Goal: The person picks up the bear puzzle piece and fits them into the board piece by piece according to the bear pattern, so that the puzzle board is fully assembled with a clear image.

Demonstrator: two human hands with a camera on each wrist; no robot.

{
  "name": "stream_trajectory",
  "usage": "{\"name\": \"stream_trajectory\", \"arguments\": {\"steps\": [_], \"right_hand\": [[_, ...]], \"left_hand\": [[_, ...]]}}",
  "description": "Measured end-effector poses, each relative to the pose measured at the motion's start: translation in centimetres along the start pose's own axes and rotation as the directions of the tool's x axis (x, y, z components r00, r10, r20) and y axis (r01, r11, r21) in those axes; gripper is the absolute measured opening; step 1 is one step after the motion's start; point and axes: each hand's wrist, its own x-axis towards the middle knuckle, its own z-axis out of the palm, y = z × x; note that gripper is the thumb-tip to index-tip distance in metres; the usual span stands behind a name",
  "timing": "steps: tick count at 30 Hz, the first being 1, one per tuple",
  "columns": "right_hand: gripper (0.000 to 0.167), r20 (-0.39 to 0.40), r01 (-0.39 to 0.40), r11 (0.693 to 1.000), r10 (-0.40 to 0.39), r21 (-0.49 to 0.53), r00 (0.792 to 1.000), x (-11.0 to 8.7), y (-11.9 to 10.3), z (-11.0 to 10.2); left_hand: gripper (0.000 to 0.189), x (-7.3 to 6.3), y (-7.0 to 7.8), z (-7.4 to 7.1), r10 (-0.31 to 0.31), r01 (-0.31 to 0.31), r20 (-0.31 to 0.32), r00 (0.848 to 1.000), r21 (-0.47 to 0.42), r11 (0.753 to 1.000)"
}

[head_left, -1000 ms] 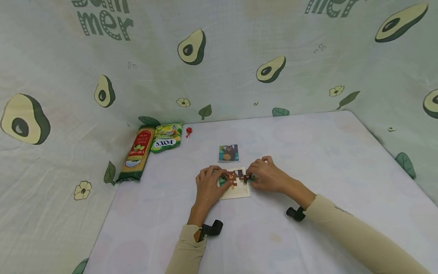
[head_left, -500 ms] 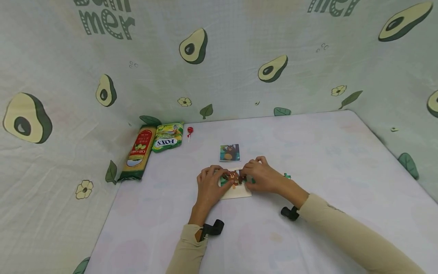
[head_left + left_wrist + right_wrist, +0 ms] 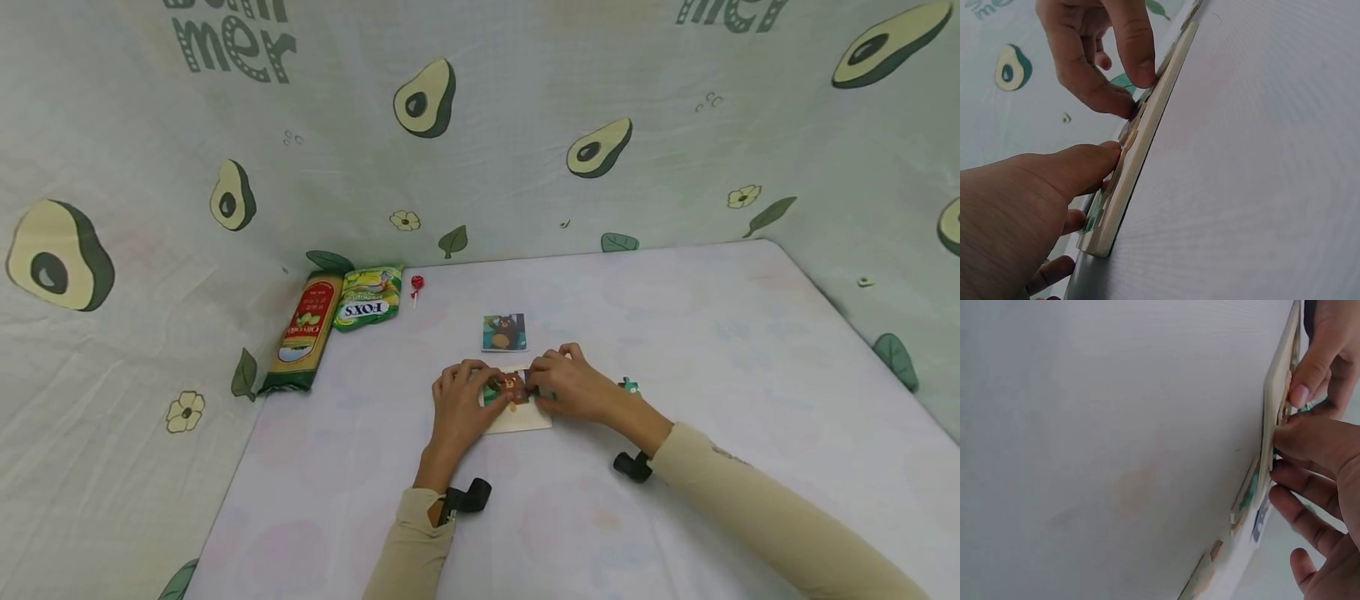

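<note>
Wood seems to be the stuff of the pale, thin, flat puzzle board point(image 3: 529, 422) lying on the white cloth-covered table point(image 3: 555, 517) between your hands, so expect it light, stiff and apt to slide if you push sideways. Its raised border shows in the left wrist view and gives you the best hold: brace there and leave the brown bear-printed pieces point(image 3: 513, 388) unpressed from the side.

Your left hand point(image 3: 459, 402) lies over the board's left side, thumb tip down on the pieces; whether it clasps the board or merely presses, you cannot tell. Your right hand point(image 3: 573, 387) is at the right side, thumb and forefinger appearing to pinch a small dark puzzle piece, mostly hidden by your fingertips. Take such a piece by its opposite edges and press flat with the pads; its knobs look the weakest parts, so don't twist or force them.

One loose green puzzle piece point(image 3: 630, 386) rests beyond your right forearm. Being so thin, it would lift most easily by an edge. The square bear picture card point(image 3: 504, 332) lies just beyond the board.
</note>
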Motion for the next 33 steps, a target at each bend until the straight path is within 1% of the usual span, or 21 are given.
{"name": "stream_trajectory", "arguments": {"steps": [7,10,13,16,18,21,22,24,28,31,33], "right_hand": [[0.013,-0.026,0.016,1.000,-0.017,-0.018,1.000,-0.1,0.0,0.2],[0.011,-0.001,-0.001,1.000,0.001,-0.018,1.000,-0.1,0.0,-0.2],[0.009,0.041,-0.075,0.997,0.073,0.028,0.996,-0.6,0.3,-1.3],[0.008,0.048,-0.164,0.983,0.160,0.087,0.986,-1.6,1.1,-2.7],[0.007,0.037,-0.208,0.972,0.205,0.113,0.978,-2.4,1.8,-3.1],[0.008,0.031,-0.237,0.965,0.235,0.112,0.971,-4.0,2.8,-3.4],[0.008,0.030,-0.241,0.964,0.239,0.109,0.970,-4.4,3.0,-3.3],[0.010,0.026,-0.247,0.963,0.246,0.104,0.969,-5.2,3.2,-3.1],[0.016,-0.003,-0.234,0.964,0.237,0.129,0.972,-5.8,3.1,-2.5],[0.021,-0.014,-0.205,0.967,0.209,0.149,0.978,-5.6,2.7,-1.9],[0.022,-0.010,-0.186,0.972,0.189,0.143,0.982,-5.5,2.4,-1.6]], "left_hand": [[0.031,0.0,-0.1,-0.1,0.006,-0.006,-0.002,1.000,-0.008,1.000],[0.031,0.1,0.0,-0.2,0.006,-0.006,-0.001,1.000,-0.006,1.000],[0.030,0.2,0.2,-0.1,-0.007,0.007,0.005,1.000,-0.004,1.000],[0.031,0.3,0.7,0.2,-0.049,0.049,-0.003,0.999,0.018,0.999],[0.037,0.4,1.2,0.5,-0.082,0.082,-0.013,0.997,0.064,0.995],[0.049,0.6,1.9,1.2,-0.112,0.115,-0.032,0.993,0.151,0.982],[0.051,0.7,2.0,1.4,-0.119,0.123,-0.036,0.992,0.171,0.978],[0.055,0.9,2.2,1.7,-0.133,0.137,-0.038,0.990,0.182,0.974],[0.053,1.1,2.2,1.9,-0.146,0.150,-0.042,0.988,0.129,0.980],[0.051,0.9,2.1,1.8,-0.140,0.142,-0.030,0.990,0.096,0.985],[0.048,0.6,2.0,1.8,-0.129,0.130,-0.017,0.991,0.073,0.989]]}}
